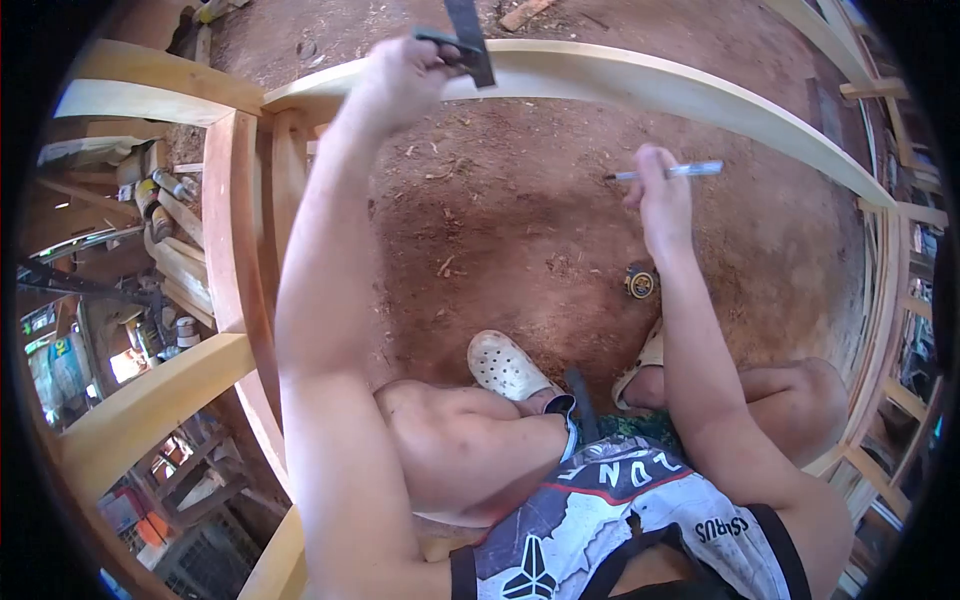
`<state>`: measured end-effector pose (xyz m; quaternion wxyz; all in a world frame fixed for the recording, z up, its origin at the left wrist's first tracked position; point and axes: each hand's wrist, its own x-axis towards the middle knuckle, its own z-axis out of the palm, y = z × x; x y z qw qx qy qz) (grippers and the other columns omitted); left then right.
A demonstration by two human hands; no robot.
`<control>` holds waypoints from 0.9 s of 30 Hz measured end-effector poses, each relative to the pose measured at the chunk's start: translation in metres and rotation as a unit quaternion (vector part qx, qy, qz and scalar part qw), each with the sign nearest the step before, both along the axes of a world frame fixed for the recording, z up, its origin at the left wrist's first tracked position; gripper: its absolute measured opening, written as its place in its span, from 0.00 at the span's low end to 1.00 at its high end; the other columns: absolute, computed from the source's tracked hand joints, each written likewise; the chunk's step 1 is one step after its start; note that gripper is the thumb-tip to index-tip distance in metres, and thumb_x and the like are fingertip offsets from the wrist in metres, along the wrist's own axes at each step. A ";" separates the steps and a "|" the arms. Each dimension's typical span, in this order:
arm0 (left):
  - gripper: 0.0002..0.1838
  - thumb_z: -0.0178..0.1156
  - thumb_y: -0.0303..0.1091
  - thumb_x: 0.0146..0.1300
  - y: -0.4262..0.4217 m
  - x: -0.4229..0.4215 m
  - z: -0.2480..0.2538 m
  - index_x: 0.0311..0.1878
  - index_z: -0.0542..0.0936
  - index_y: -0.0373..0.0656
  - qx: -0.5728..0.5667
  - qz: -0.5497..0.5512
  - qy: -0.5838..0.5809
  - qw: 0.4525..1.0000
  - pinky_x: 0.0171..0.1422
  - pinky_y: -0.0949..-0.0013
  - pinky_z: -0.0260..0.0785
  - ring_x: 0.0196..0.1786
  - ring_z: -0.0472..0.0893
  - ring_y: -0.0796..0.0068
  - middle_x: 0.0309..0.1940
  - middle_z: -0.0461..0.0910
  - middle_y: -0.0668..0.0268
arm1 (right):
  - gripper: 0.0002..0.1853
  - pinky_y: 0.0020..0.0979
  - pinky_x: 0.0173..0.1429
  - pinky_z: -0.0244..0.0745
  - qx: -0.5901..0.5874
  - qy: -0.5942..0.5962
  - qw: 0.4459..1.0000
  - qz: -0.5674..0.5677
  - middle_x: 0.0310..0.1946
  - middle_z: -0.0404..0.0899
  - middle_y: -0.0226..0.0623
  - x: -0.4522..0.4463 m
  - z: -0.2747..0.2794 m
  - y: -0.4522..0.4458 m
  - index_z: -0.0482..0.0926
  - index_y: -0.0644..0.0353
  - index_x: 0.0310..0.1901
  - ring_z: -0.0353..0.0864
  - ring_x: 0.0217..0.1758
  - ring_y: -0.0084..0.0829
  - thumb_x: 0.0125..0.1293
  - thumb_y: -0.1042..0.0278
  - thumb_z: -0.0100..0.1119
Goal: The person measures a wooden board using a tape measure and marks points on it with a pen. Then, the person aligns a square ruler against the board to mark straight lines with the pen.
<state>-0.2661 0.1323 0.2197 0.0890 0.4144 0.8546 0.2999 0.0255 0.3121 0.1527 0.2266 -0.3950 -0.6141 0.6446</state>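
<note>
At the top of the head view, my left hand (405, 80) grips a dark try square (472, 50). The square's blade overlaps the curved-looking pale wooden board (640, 78); whether it presses on the wood I cannot tell. My right hand (662, 200) pinches a pen (698, 169) that lies sideways, its dark tip to the left. This hand is apart from the board, over the dirt floor. Below it, near my forearm, a round yellow-and-black tape measure (640, 283) rests on the ground.
Wooden posts and rails frame me on the left (232, 220) and right (880, 300). My light clogs (505, 362) stand on the reddish dirt floor (520, 220), scattered with wood shavings. Beyond the left rails lie timber offcuts (180, 270) and assorted clutter.
</note>
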 end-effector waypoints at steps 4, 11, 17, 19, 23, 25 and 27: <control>0.10 0.65 0.35 0.63 -0.001 -0.019 0.012 0.42 0.88 0.41 -0.049 0.022 0.089 0.995 0.50 0.53 0.78 0.38 0.86 0.51 0.33 0.86 0.52 | 0.10 0.25 0.35 0.70 -0.016 -0.061 0.993 0.104 0.32 0.80 0.27 0.010 -0.012 -0.020 0.79 0.57 0.44 0.77 0.31 0.19 0.77 0.61 0.54; 0.07 0.58 0.28 0.56 -0.002 -0.037 -0.012 0.29 0.84 0.39 -0.059 0.008 0.154 0.986 0.46 0.53 0.76 0.39 0.84 0.49 0.34 0.84 0.52 | 0.22 0.35 0.57 0.78 -0.102 0.063 0.967 0.226 0.55 0.81 0.40 0.006 -0.005 -0.046 0.73 0.61 0.66 0.81 0.50 0.32 0.73 0.67 0.55; 0.05 0.61 0.27 0.55 -0.001 -0.036 -0.013 0.31 0.86 0.41 0.102 -0.080 0.146 0.981 0.45 0.56 0.77 0.39 0.85 0.49 0.31 0.84 0.51 | 0.28 0.36 0.53 0.81 -0.396 0.132 0.877 0.238 0.56 0.81 0.42 -0.017 0.000 -0.023 0.68 0.60 0.71 0.83 0.45 0.30 0.69 0.73 0.48; 0.05 0.62 0.27 0.56 0.000 -0.036 -0.014 0.30 0.86 0.41 0.123 -0.065 0.153 0.978 0.45 0.55 0.77 0.39 0.85 0.49 0.31 0.84 0.50 | 0.27 0.35 0.47 0.83 -0.208 0.029 0.937 0.280 0.55 0.80 0.46 -0.034 0.000 -0.022 0.66 0.62 0.72 0.79 0.36 0.23 0.72 0.72 0.48; 0.04 0.63 0.28 0.56 0.000 -0.043 -0.021 0.31 0.86 0.41 0.094 -0.071 0.183 0.976 0.45 0.55 0.77 0.38 0.85 0.49 0.31 0.84 0.51 | 0.21 0.32 0.40 0.83 -0.194 -0.004 0.955 0.225 0.47 0.81 0.43 -0.076 0.026 -0.042 0.70 0.61 0.68 0.74 0.28 0.19 0.75 0.72 0.47; 0.04 0.65 0.29 0.56 0.000 -0.045 -0.023 0.32 0.86 0.40 0.091 -0.084 0.205 0.971 0.43 0.55 0.77 0.38 0.85 0.48 0.32 0.84 0.50 | 0.18 0.32 0.39 0.82 -0.220 -0.043 0.948 0.225 0.39 0.82 0.39 -0.095 0.027 -0.042 0.72 0.62 0.64 0.73 0.26 0.19 0.76 0.71 0.46; 0.04 0.66 0.30 0.55 0.002 -0.045 -0.022 0.31 0.85 0.40 0.121 -0.101 0.194 0.968 0.43 0.55 0.76 0.37 0.84 0.48 0.31 0.84 0.50 | 0.17 0.32 0.37 0.79 -0.226 -0.032 0.951 0.208 0.37 0.82 0.38 -0.105 0.028 -0.047 0.72 0.64 0.63 0.72 0.26 0.19 0.76 0.70 0.47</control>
